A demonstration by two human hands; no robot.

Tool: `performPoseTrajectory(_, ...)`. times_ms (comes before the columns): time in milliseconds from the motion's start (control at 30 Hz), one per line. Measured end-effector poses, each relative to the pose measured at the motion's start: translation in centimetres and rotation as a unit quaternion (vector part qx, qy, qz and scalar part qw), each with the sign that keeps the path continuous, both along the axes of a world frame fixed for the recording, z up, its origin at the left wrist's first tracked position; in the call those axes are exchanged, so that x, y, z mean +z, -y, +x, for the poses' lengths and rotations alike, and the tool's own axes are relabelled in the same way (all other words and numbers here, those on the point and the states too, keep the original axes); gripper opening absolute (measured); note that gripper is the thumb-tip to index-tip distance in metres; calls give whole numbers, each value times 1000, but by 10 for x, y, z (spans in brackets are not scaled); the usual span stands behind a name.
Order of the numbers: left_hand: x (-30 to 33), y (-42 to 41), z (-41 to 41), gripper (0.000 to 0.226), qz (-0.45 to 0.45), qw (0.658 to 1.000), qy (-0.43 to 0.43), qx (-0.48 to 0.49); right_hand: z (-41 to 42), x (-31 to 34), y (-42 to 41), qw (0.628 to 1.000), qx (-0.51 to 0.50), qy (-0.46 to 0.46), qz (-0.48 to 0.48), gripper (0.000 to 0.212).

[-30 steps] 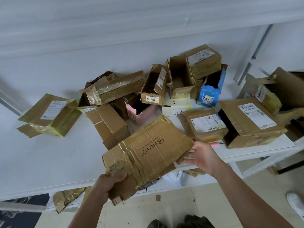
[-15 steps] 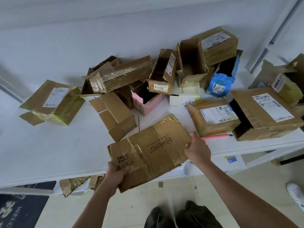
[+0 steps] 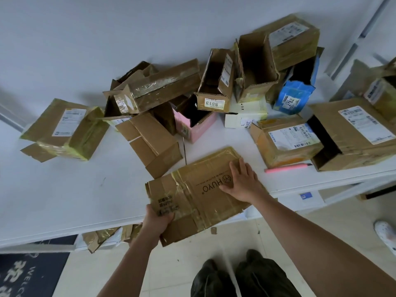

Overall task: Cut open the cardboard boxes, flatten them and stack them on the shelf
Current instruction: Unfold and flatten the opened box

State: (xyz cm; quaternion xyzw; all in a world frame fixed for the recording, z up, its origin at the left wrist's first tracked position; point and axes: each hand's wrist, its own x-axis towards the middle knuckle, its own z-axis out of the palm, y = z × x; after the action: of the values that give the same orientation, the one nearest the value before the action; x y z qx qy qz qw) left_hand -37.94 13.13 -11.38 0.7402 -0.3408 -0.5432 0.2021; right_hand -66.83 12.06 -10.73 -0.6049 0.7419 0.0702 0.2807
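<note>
From the head camera, the flattened box (image 3: 199, 189) lies on the white desk (image 3: 64, 189), with its near end jutting out past the desk's front edge over the floor. The right hand (image 3: 241, 182) lies flat on its top, fingers (image 3: 240, 168) straight and slightly spread, pressing the cardboard down. The left hand (image 3: 157, 218) grips the overhanging near-left corner, fingers curled under and thumb on top.

The main risk, as I judge it, is the overhang: if the right hand lifts while the left lets go, the taped cardboard may tip off the edge or spring back into shape, since the glossy tape along its seams looks stiff. Pushing it further in could nudge the brown box (image 3: 156, 144) just behind it, or sweep toward the pink cutter (image 3: 287, 168) lying to the right near the edge, which could roll off. The crowded pile of open boxes behind leaves little room to slide anything.

Writing: the flattened box reads "HUYO" beside a round logo, with small print and a dark stamp near the left hand that I cannot read. A narrow open box (image 3: 214, 82) carries a sticker "8813"; the blue box (image 3: 296, 93) carries "2762". The shipping labels on other boxes are too small to read. A dark mat (image 3: 27, 275) on the floor shows part of "WELCO".
</note>
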Motion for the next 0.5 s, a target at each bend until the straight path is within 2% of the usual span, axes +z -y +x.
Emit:
performPoseTrajectory(100,3,6,5,48,-12,999,12,-30,2,-4,-12,1000,3,8,15,107)
performPoseTrajectory(233,6,9,10,48,-18,999,8,-49,1,-14,-27,999,31,-5,20,128)
performPoseTrajectory(333,2,9,9,45,-25,998,24,-49,0,-16,-29,999,42,-28,17,126)
performPoseTrajectory(500,2,5,5,44,-51,992,102,-60,4,-9,-20,994,45,-54,78,123)
